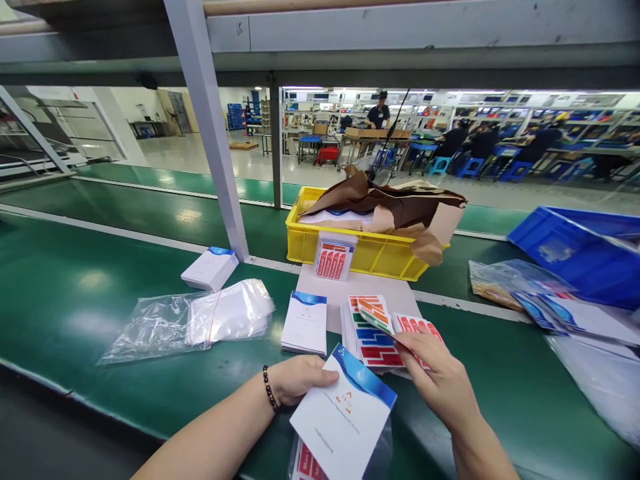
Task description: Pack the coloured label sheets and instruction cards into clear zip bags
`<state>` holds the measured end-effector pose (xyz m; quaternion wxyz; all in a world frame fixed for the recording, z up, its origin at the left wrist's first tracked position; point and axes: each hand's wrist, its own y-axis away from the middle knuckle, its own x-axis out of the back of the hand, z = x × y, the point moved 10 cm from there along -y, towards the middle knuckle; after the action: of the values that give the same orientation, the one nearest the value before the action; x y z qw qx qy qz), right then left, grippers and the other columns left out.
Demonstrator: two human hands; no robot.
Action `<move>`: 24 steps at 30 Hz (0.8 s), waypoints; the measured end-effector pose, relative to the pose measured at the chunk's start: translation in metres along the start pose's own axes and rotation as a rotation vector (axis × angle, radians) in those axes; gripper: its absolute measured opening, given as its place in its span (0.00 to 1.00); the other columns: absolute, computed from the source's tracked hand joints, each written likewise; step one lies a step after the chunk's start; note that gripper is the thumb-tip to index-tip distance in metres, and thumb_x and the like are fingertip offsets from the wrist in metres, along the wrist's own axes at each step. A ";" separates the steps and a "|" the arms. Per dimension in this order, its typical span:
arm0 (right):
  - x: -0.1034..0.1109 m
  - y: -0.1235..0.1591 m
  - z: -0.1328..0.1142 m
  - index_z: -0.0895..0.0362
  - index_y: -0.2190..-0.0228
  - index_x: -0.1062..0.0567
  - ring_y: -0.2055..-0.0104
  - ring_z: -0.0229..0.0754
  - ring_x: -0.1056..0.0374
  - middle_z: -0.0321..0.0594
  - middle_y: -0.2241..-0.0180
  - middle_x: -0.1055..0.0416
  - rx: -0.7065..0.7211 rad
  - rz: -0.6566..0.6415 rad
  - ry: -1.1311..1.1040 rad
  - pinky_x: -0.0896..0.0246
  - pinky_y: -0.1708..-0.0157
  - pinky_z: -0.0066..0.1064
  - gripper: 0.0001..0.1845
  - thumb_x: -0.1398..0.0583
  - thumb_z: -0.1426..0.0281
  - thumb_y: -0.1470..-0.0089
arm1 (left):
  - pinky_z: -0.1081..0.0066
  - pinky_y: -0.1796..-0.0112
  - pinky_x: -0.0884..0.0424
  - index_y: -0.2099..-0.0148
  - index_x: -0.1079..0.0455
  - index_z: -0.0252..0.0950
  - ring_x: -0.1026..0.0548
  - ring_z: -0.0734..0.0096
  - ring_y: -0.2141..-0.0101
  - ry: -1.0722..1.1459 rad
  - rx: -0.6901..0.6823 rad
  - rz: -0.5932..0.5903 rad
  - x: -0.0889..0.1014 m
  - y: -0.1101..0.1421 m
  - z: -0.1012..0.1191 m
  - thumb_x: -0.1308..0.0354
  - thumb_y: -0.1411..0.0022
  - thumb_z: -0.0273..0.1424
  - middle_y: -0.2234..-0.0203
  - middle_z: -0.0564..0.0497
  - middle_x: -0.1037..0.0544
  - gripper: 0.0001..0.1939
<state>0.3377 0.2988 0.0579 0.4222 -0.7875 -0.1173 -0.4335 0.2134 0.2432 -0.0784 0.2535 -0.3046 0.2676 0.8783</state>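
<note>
White-and-blue booklet [345, 427] is gripped at its upper left edge by the left hand [303, 380], thumb pressed on the cover; it is held tilted over the near edge of the tabletop [145, 293]. Coloured sheet [374, 318] is pinched between thumb and fingers of the right hand [440, 380], and is held above the stacks of printed sheets [377, 357]. Booklet stack [304, 328] is located just beyond the left hand; a second pile [208, 269] is placed farther left, beside a post [210, 127]. Between these, a clear plastic bag [227, 313] is laid flat. The tabletop is green and glossy. Brown paper [385, 203] is heaped in a yellow bin [360, 253]; a blue bin [580, 247] is seen tilted at right. Beyond, workbenches are occupied by seated people.
</note>
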 end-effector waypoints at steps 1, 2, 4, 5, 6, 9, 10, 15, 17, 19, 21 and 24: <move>0.008 0.000 -0.010 0.55 0.63 0.30 0.62 0.43 0.34 0.41 0.65 0.30 0.042 0.070 0.009 0.42 0.57 0.41 0.13 0.47 0.76 0.50 | 0.68 0.63 0.32 0.66 0.28 0.25 0.25 0.65 0.71 0.052 -0.042 0.026 0.001 -0.002 0.005 0.38 0.54 0.37 0.70 0.39 0.23 0.18; 0.012 0.000 -0.022 0.55 0.61 0.30 0.62 0.43 0.35 0.42 0.65 0.31 0.090 0.111 0.015 0.42 0.57 0.42 0.15 0.47 0.77 0.51 | 0.65 0.60 0.33 0.64 0.28 0.24 0.25 0.63 0.68 0.109 -0.084 0.048 0.002 -0.004 0.010 0.39 0.52 0.36 0.68 0.38 0.23 0.18; 0.008 0.000 -0.054 0.55 0.60 0.30 0.63 0.43 0.35 0.42 0.66 0.32 0.207 0.093 0.004 0.42 0.60 0.42 0.17 0.47 0.79 0.53 | 0.61 0.55 0.37 0.59 0.31 0.24 0.26 0.60 0.63 0.225 -0.145 0.074 0.003 -0.007 0.018 0.44 0.47 0.38 0.65 0.37 0.24 0.21; 0.001 0.001 -0.070 0.56 0.60 0.30 0.64 0.43 0.36 0.42 0.68 0.32 0.265 0.052 -0.009 0.41 0.62 0.41 0.17 0.47 0.79 0.52 | 0.60 0.54 0.39 0.56 0.32 0.24 0.27 0.59 0.61 0.275 -0.159 0.072 0.003 -0.009 0.021 0.46 0.45 0.40 0.63 0.37 0.25 0.23; -0.006 0.001 -0.086 0.57 0.60 0.30 0.66 0.42 0.36 0.42 0.69 0.32 0.316 0.002 -0.019 0.41 0.64 0.40 0.16 0.47 0.79 0.52 | 0.60 0.53 0.40 0.54 0.33 0.25 0.27 0.59 0.59 0.322 -0.163 0.059 0.001 -0.010 0.023 0.49 0.44 0.42 0.62 0.37 0.25 0.25; -0.028 0.004 -0.118 0.60 0.62 0.30 0.68 0.41 0.38 0.43 0.72 0.32 0.380 -0.154 -0.021 0.42 0.67 0.38 0.13 0.49 0.78 0.49 | 0.59 0.53 0.40 0.53 0.35 0.24 0.28 0.58 0.58 0.373 -0.151 0.030 -0.002 -0.013 0.023 0.52 0.43 0.45 0.60 0.37 0.26 0.28; -0.034 0.004 -0.122 0.60 0.63 0.30 0.69 0.41 0.38 0.43 0.72 0.32 0.372 -0.203 -0.032 0.42 0.67 0.38 0.12 0.49 0.77 0.48 | 0.60 0.53 0.39 0.53 0.35 0.23 0.28 0.58 0.58 0.354 -0.154 0.038 -0.001 -0.013 0.023 0.50 0.43 0.42 0.61 0.36 0.26 0.26; -0.023 0.004 -0.093 0.59 0.61 0.31 0.66 0.41 0.37 0.43 0.68 0.32 0.290 -0.233 -0.201 0.41 0.65 0.35 0.12 0.49 0.69 0.45 | 0.60 0.55 0.37 0.56 0.33 0.22 0.26 0.58 0.62 0.254 -0.188 0.098 0.006 -0.010 0.019 0.45 0.45 0.31 0.62 0.36 0.25 0.17; 0.001 0.002 -0.046 0.58 0.62 0.30 0.64 0.41 0.36 0.43 0.66 0.31 0.148 -0.046 -0.128 0.40 0.64 0.33 0.12 0.50 0.72 0.45 | 0.59 0.56 0.36 0.56 0.33 0.23 0.26 0.59 0.62 0.246 -0.174 0.123 0.009 -0.009 0.016 0.45 0.45 0.31 0.62 0.36 0.26 0.17; 0.014 0.008 0.012 0.57 0.65 0.29 0.63 0.42 0.35 0.43 0.66 0.31 -0.077 0.033 0.073 0.40 0.63 0.34 0.10 0.48 0.70 0.46 | 0.59 0.56 0.35 0.55 0.33 0.23 0.26 0.59 0.62 0.236 -0.153 0.137 0.010 -0.009 0.013 0.45 0.45 0.31 0.60 0.36 0.26 0.17; 0.010 0.018 0.053 0.56 0.65 0.29 0.62 0.45 0.35 0.43 0.65 0.32 -0.205 -0.073 0.238 0.40 0.65 0.36 0.11 0.46 0.66 0.49 | 0.59 0.56 0.34 0.54 0.34 0.25 0.26 0.59 0.62 0.231 -0.145 0.129 0.010 -0.009 0.013 0.45 0.45 0.31 0.59 0.37 0.26 0.18; -0.009 0.033 0.082 0.54 0.62 0.31 0.60 0.48 0.37 0.42 0.61 0.33 -0.301 -0.309 0.344 0.41 0.67 0.37 0.16 0.42 0.64 0.56 | 0.61 0.57 0.33 0.54 0.34 0.25 0.26 0.59 0.62 0.218 -0.145 0.115 0.009 -0.008 0.013 0.45 0.44 0.31 0.60 0.37 0.26 0.18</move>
<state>0.3981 0.3432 0.0105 0.2429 -0.7290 -0.0969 -0.6326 0.2071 0.2597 -0.0786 0.1495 -0.3996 0.2465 0.8702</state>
